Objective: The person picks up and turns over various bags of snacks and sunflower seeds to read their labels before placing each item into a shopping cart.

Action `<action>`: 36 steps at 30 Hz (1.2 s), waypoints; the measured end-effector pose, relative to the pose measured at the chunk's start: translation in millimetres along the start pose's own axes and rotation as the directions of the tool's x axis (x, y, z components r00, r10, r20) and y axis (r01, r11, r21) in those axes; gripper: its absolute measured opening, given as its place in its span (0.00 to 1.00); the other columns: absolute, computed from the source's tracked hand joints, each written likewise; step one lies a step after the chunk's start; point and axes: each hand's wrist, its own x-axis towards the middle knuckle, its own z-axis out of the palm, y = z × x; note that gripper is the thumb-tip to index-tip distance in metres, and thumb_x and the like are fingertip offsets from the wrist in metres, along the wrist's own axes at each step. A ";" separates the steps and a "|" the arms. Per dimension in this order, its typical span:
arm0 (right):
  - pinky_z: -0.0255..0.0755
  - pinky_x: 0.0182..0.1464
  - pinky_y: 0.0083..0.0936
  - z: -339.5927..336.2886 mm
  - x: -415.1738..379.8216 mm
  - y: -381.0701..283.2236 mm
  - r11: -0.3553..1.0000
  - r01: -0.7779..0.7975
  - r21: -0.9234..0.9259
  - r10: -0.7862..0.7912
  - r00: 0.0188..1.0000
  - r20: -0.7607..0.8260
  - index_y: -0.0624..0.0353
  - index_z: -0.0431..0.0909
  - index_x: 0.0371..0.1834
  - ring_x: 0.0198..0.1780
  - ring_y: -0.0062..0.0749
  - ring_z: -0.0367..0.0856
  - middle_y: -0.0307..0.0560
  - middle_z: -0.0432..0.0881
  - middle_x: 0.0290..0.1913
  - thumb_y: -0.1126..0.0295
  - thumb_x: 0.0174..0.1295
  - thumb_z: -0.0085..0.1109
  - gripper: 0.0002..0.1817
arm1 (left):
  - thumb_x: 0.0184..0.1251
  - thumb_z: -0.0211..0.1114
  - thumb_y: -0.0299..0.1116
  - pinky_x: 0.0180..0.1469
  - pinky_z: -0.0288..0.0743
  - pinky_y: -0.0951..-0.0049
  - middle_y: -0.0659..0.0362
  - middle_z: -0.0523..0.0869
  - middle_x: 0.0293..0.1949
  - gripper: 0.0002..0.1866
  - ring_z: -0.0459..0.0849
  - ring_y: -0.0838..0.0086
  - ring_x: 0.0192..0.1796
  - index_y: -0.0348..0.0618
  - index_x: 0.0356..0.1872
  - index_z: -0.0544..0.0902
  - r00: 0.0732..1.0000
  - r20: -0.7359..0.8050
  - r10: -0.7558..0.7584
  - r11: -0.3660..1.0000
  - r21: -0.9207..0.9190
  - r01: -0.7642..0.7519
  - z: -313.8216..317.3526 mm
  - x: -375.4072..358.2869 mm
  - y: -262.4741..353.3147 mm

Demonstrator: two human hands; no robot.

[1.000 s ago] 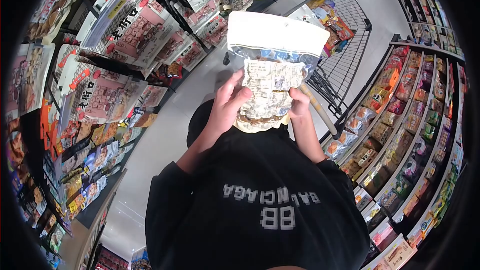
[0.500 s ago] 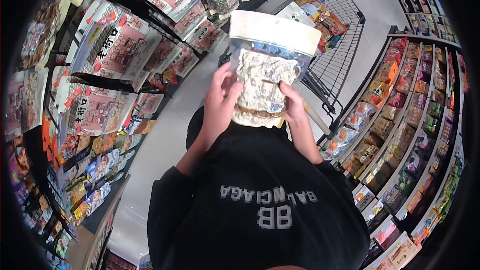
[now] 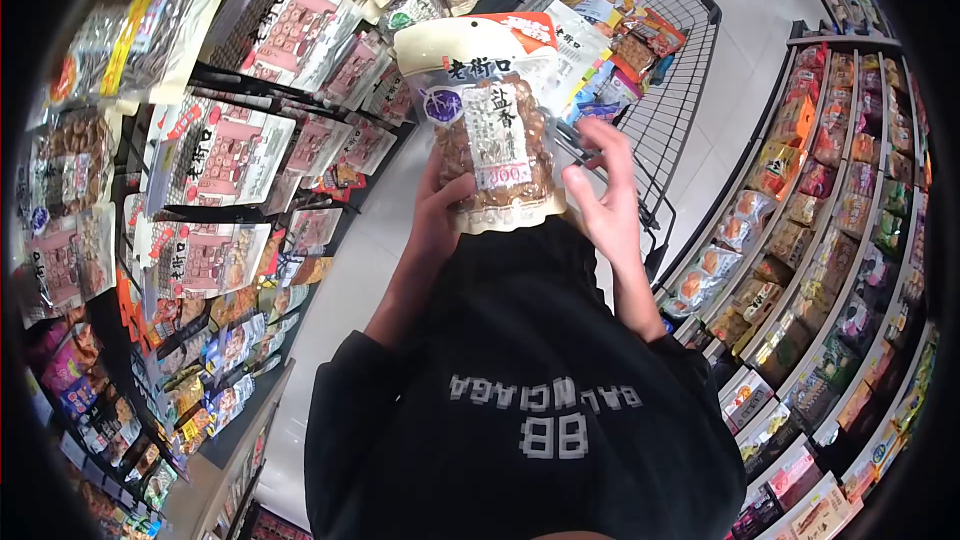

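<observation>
Black top w/ white BB print is filling foreground. L hand is gripping 老街口 snack pouch by L edge, holding it front-up before torso. R hand is hovering free beside pouch's R edge, fingers apart. More 老街口 pkts are hanging L; farther on, wire shopping cart is carrying bagged snacks, shelving standing R.

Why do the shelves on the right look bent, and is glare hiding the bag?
In the head view, probably a very wide lens: the right-hand shelves bow and the corners go black; in the same head view, a pale sheen shows on the snack bag's clear plastic, yet its large print stays legible.
</observation>
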 end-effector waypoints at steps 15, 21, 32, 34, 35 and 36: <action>0.66 0.61 0.26 -81.7 29.4 143.7 0.631 -0.463 0.623 0.524 0.846 0.098 0.70 0.61 0.66 0.59 0.31 0.73 0.52 0.73 0.60 0.69 0.56 0.68 0.37 | 0.65 0.59 0.49 0.67 0.57 0.55 0.48 0.76 0.58 0.27 0.73 0.54 0.61 0.42 0.58 0.77 0.949 0.306 -0.073 0.084 0.950 -0.300 39.7 81.3 -57.6; 0.70 0.52 0.25 -142.8 135.9 237.5 0.847 -0.348 0.403 0.490 0.804 -0.336 0.67 0.70 0.58 0.48 0.31 0.79 0.50 0.81 0.48 0.64 0.56 0.68 0.29 | 0.61 0.61 0.51 0.66 0.56 0.49 0.54 0.82 0.46 0.21 0.77 0.62 0.54 0.45 0.46 0.82 0.946 0.320 -0.041 -0.543 0.788 -0.290 17.3 78.8 -104.3; 0.71 0.53 0.40 -167.3 225.3 498.7 0.436 -0.882 -0.180 0.739 0.464 -0.488 0.68 0.75 0.51 0.51 0.54 0.80 0.62 0.82 0.47 0.39 0.49 0.61 0.40 | 0.50 0.67 0.38 0.36 0.69 0.68 0.64 0.77 0.19 0.13 0.78 0.71 0.28 0.49 0.13 0.75 0.885 0.440 0.154 -0.430 0.836 -0.341 8.1 83.3 -121.5; 0.72 0.53 0.41 -155.0 211.3 494.2 0.493 -0.856 -0.156 0.723 0.503 -0.474 0.69 0.76 0.48 0.50 0.56 0.80 0.65 0.81 0.47 0.36 0.48 0.59 0.41 | 0.50 0.67 0.37 0.34 0.68 0.69 0.65 0.76 0.18 0.14 0.78 0.71 0.27 0.50 0.11 0.74 0.891 0.435 0.128 -0.436 0.832 -0.343 7.4 79.9 -117.3; 0.73 0.53 0.41 -145.6 205.7 491.1 0.532 -0.836 -0.137 0.715 0.530 -0.457 0.69 0.76 0.47 0.49 0.56 0.81 0.65 0.81 0.47 0.36 0.48 0.60 0.41 | 0.49 0.67 0.37 0.34 0.68 0.69 0.65 0.76 0.17 0.14 0.78 0.71 0.26 0.50 0.11 0.74 0.888 0.441 0.131 -0.435 0.831 -0.348 7.4 80.1 -117.1; 0.73 0.52 0.41 -137.3 198.3 493.1 0.569 -0.814 -0.120 0.704 0.557 -0.440 0.69 0.76 0.47 0.48 0.56 0.81 0.66 0.81 0.46 0.36 0.48 0.60 0.41 | 0.49 0.67 0.36 0.33 0.68 0.69 0.65 0.76 0.17 0.14 0.77 0.71 0.26 0.50 0.10 0.74 0.885 0.445 0.138 -0.430 0.832 -0.351 7.4 79.6 -117.7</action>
